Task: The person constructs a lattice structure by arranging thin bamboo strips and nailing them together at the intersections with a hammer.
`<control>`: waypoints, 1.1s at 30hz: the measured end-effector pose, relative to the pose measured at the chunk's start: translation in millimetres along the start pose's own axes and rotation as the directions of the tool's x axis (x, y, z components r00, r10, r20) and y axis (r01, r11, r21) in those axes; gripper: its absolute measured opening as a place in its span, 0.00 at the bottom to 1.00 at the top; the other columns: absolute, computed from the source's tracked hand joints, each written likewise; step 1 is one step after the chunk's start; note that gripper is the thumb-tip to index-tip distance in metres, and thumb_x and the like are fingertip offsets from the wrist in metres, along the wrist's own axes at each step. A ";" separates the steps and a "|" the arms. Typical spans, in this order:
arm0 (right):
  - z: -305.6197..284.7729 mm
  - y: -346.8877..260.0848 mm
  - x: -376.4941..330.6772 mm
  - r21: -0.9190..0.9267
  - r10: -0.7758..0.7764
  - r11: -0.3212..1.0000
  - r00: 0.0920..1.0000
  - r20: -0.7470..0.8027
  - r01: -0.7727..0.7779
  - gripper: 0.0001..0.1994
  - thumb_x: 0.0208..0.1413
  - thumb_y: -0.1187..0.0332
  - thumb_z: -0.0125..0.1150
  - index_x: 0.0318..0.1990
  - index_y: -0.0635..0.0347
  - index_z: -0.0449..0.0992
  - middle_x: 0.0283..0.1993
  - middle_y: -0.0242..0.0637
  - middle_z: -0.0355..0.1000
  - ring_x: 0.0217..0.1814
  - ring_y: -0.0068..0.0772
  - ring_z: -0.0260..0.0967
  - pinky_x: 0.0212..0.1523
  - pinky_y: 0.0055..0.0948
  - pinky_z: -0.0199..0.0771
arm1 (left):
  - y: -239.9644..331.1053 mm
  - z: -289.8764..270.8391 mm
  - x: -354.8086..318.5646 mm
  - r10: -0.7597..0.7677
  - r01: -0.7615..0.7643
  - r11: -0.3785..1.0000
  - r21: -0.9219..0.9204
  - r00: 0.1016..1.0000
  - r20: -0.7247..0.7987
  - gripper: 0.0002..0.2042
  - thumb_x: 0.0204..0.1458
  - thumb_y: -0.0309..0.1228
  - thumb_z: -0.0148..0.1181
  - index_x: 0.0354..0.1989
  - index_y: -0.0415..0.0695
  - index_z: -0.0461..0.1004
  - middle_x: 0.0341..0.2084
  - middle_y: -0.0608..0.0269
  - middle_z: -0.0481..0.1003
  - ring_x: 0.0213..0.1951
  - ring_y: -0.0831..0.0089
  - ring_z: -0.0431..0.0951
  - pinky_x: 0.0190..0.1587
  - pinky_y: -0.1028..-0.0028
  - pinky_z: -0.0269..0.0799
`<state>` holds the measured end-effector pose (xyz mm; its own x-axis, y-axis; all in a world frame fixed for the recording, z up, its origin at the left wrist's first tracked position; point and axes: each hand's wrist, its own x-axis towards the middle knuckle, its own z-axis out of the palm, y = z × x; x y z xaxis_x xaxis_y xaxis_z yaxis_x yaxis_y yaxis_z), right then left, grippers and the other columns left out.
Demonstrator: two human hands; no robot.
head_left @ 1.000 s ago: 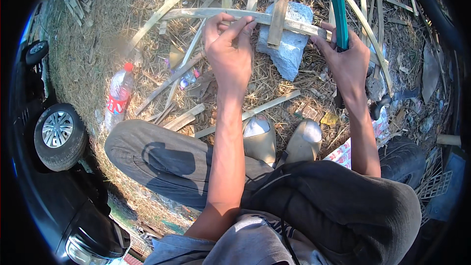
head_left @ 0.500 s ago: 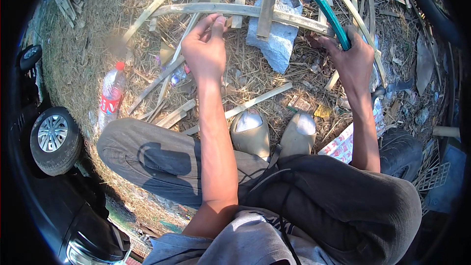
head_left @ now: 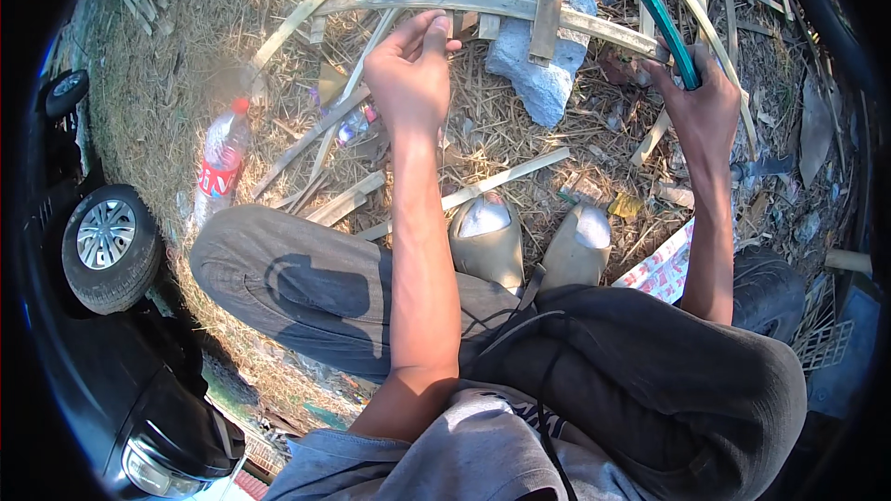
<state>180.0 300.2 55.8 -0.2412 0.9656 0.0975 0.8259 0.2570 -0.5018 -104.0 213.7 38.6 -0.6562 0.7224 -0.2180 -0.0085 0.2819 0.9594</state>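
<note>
A long curved bamboo strip point(head_left: 506, 6) lies across other strips in a lattice on the straw ground. My left hand point(head_left: 413, 79) is at its lower edge, fingers pinched together; what they hold, if anything, is hidden. My right hand point(head_left: 698, 97) is closed round the teal handle of a tool point(head_left: 666, 23); its dark metal end lies up at the top edge, too cut off to name. The bamboo strip's right end meets my right fingers. A pale grey stone point(head_left: 538, 79) sits under the strips, between my hands.
A plastic bottle with a red cap point(head_left: 221, 162) stands left of my knee. My sandalled feet point(head_left: 487, 241) are close below the stone. Loose slats point(head_left: 464, 193) lie before them. A black car point(head_left: 121, 362) is at the left, and a white plastic grid point(head_left: 828, 343) at the right.
The whole view has shifted, so everything appears slightly farther right and higher. Both hands keep nearly the same place along the bamboo strip.
</note>
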 end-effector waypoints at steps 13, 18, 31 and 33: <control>-31.2 -33.6 -5.3 0.306 0.243 0.927 0.969 -0.048 -0.218 0.13 0.55 0.63 0.77 0.35 0.63 0.82 0.33 0.28 0.82 0.24 0.09 0.60 0.22 0.17 0.56 | 27.8 19.6 -1.3 0.203 -0.205 0.979 0.003 0.971 0.128 0.12 0.56 0.25 0.71 0.48 0.36 0.84 0.34 0.62 0.84 0.36 0.81 0.81 0.44 0.79 0.76; 1.2 -69.1 3.9 0.631 0.230 0.745 0.971 0.061 -0.216 0.17 0.60 0.69 0.72 0.24 0.59 0.67 0.34 0.36 0.82 0.28 0.10 0.66 0.25 0.16 0.64 | 22.6 41.6 11.9 0.308 -0.302 0.951 -0.062 0.933 0.185 0.09 0.56 0.25 0.71 0.44 0.37 0.86 0.29 0.64 0.84 0.32 0.84 0.78 0.38 0.82 0.72; 75.6 -63.5 65.3 0.637 0.215 0.716 0.958 0.189 -0.286 0.20 0.53 0.60 0.78 0.24 0.53 0.68 0.24 0.25 0.73 0.24 0.12 0.62 0.25 0.22 0.64 | 13.4 60.3 -15.5 0.505 -0.530 0.827 0.187 0.847 0.166 0.08 0.54 0.21 0.67 0.41 0.39 0.86 0.35 0.55 0.85 0.37 0.70 0.85 0.44 0.73 0.77; 72.8 -63.4 66.0 0.657 0.178 0.716 0.972 0.156 -0.237 0.20 0.53 0.61 0.78 0.24 0.53 0.68 0.27 0.28 0.75 0.25 0.12 0.62 0.25 0.21 0.65 | 15.0 59.8 -17.3 0.460 -0.483 0.858 0.174 0.874 0.159 0.08 0.54 0.21 0.67 0.41 0.39 0.86 0.35 0.55 0.85 0.36 0.71 0.85 0.43 0.73 0.77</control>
<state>74.6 344.7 31.5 -0.1670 0.9775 -0.1287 0.3139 -0.0711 -0.9468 -47.6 243.2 46.0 -0.4568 0.8614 0.2220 0.4412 0.0027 0.8974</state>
